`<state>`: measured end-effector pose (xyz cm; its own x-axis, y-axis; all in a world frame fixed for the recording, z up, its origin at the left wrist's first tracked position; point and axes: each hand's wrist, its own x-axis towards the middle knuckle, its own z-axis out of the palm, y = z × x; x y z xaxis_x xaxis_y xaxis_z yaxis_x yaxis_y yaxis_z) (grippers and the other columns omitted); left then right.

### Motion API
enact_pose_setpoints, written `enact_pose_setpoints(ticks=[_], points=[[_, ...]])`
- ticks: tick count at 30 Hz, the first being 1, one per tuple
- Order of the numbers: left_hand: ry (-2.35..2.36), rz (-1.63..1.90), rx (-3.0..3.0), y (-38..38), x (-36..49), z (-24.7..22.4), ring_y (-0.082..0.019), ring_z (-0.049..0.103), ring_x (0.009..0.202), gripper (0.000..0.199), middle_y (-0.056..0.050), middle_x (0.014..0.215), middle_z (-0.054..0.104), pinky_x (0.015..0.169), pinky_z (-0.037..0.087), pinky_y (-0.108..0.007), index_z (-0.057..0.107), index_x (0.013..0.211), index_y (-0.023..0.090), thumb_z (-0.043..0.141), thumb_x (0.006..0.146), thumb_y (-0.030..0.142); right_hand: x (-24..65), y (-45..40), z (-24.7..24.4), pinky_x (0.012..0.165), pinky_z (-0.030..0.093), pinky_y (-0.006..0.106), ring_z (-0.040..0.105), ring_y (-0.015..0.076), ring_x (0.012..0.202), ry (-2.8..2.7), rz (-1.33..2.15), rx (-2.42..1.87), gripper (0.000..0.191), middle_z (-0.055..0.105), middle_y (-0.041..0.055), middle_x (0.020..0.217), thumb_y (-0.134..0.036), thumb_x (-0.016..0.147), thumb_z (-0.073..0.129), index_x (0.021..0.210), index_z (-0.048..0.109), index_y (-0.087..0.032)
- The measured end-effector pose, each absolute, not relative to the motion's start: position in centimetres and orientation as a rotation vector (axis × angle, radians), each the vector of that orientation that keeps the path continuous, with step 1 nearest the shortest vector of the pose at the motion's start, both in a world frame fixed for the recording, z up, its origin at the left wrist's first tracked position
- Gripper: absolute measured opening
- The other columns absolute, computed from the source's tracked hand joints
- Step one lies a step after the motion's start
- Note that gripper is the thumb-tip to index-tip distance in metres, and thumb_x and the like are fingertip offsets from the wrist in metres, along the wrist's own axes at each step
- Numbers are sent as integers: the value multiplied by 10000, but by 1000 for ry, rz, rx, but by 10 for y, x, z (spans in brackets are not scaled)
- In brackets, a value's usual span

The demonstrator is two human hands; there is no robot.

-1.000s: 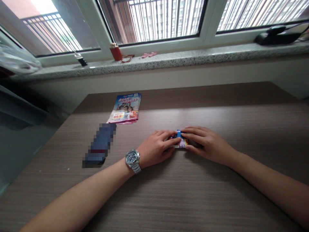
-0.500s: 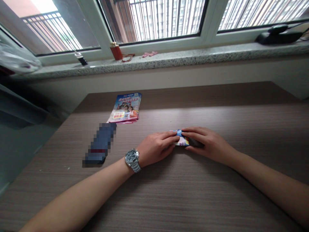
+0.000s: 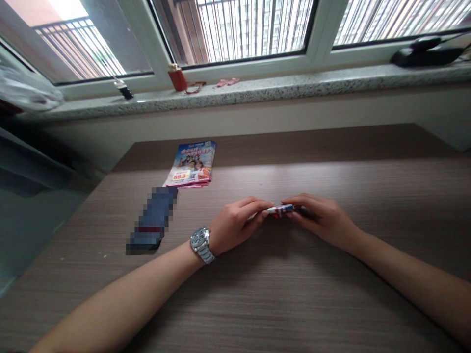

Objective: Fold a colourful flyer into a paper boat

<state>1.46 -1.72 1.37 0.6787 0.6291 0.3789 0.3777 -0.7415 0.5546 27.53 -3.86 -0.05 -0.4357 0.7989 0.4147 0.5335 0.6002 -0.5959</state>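
A small folded leaflet [image 3: 280, 211], in white, blue and dark red, is held edge-on between my two hands, just above the brown table. My left hand [image 3: 243, 215], with a metal watch [image 3: 201, 241] at its wrist, pinches the leaflet's left end between thumb and fingers. At the other end, my right hand [image 3: 320, 213] grips it the same way, fingers above and thumb nearer me. Fingertips cover both ends, and the leaflet's flat faces are mostly out of sight.
A stack of printed leaflets [image 3: 193, 164] lies at the table's back left. Nearer me is a dark blue, pixelated flat object [image 3: 154, 218]. On the granite windowsill [image 3: 265, 89] are a red lighter-like item [image 3: 177, 78], pink pieces [image 3: 228, 82] and a black device [image 3: 427, 55].
The leaflet has been lifted and tilted from lying flat on the table to edge-on. My fingers have moved from pressing on its top to pinching its ends.
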Motion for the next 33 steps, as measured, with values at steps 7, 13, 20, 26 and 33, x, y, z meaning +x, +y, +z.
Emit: enact_pose_setpoints(ticks=[7, 13, 20, 26, 33], points=[[852, 805, 2409, -17, 16, 13, -165, 646, 1032, 295, -73, 1172, 661, 939, 530, -311, 577, 1290, 200, 510, 1003, 218, 277, -39, -4, 758, 596, 310, 734, 195, 862, -2025, 669, -1178, 237, 772, 48, 1011, -324, 962, 578, 1156, 673, -225], [840, 842, 2445, -15, 16, 9, -192, 584, 1146, 401, -101, 1280, 566, 998, 522, -349, 520, 1365, 217, 536, 967, 180, 275, -39, -3, 678, 585, 298, 733, 192, 791, -2006, 768, -1246, 287, 786, 27, 963, -380, 967, 569, 1197, 669, -239], [790, 773, 2542, -13, 19, 5, -223, 580, 1197, 468, -111, 1350, 550, 1032, 518, -402, 492, 1397, 244, 590, 942, 195, 273, -36, -1, 744, 545, 331, 689, 206, 871, -2048, 713, -1266, 297, 738, 61, 1007, -391, 981, 549, 1192, 668, -220], [741, 694, 2603, -10, 18, 2, -226, 566, 1252, 495, -100, 1393, 560, 1053, 500, -411, 462, 1438, 257, 578, 961, 196, 272, -33, 0, 763, 507, 345, 646, 203, 849, -2116, 621, -1264, 299, 668, 73, 953, -388, 993, 529, 1158, 690, -197], [764, 582, 2704, -11, 17, 1, -240, 582, 1227, 376, -94, 1355, 599, 1022, 491, -437, 554, 1365, 257, 557, 989, 268, 272, -32, -2, 759, 500, 342, 637, 199, 857, -2087, 606, -1285, 289, 659, 69, 959, -359, 992, 540, 1201, 678, -216]])
